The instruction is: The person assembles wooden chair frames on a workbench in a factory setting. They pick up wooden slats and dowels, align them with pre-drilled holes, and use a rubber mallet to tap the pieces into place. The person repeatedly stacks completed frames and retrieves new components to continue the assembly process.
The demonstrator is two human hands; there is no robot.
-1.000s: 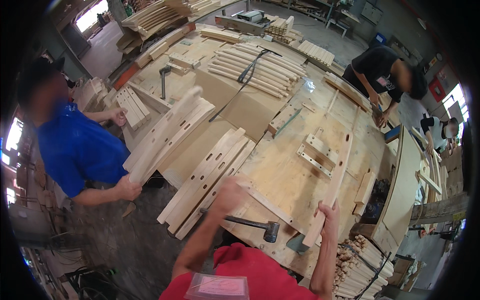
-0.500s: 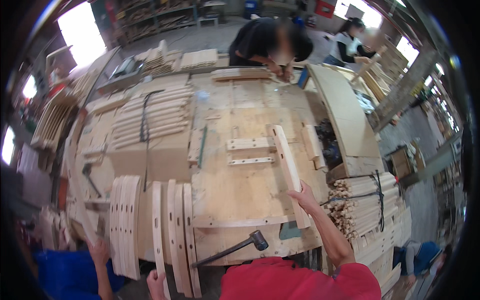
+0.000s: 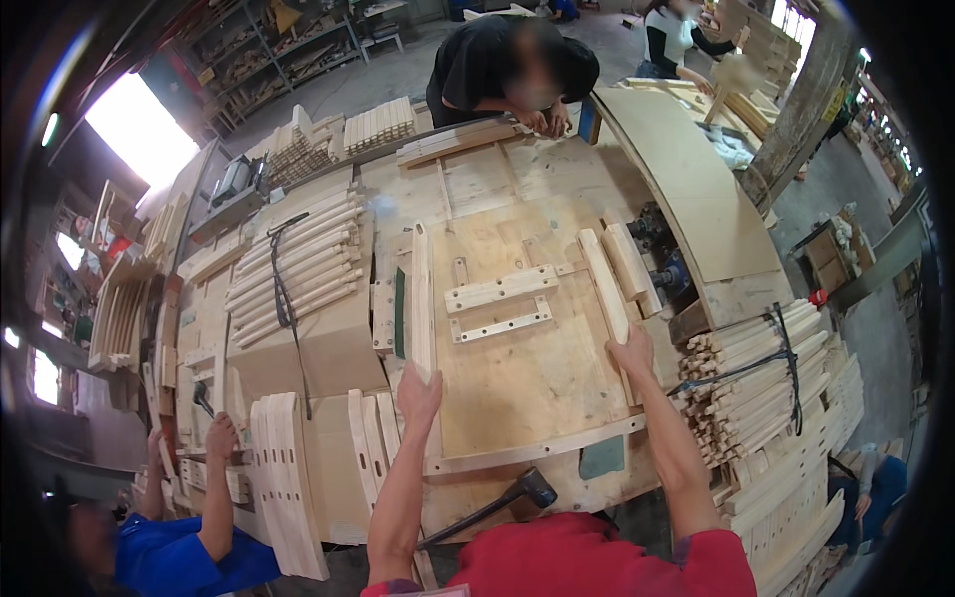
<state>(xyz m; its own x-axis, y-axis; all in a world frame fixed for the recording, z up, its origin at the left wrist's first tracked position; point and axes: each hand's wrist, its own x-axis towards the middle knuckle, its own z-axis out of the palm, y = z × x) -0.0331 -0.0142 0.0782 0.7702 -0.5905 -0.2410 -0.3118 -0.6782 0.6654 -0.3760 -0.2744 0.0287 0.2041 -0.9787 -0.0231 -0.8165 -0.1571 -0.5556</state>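
Observation:
My left hand (image 3: 420,394) is closed round the near end of a long pale wooden slat (image 3: 423,289), which has a slot near its far end. My right hand (image 3: 633,354) grips a second wooden slat (image 3: 603,284) at the right side of the board. Both slats point away from me. Between them, drilled wooden blocks (image 3: 500,289) are fixed on the plywood board (image 3: 517,398). A drilled wooden strip (image 3: 537,453) runs along the board's near edge. Close to my body lies a black mallet (image 3: 487,509).
Tied wooden rods lie left (image 3: 298,269) and right (image 3: 741,383). Slotted slats (image 3: 286,468) stack at the near left. A co-worker in blue (image 3: 194,547) holds a hammer at left; another in black (image 3: 502,70) bends over the far edge.
My left hand has brought a slat from the near-left stack onto the board's left side. My right hand's slat has shifted right. The view has turned slightly.

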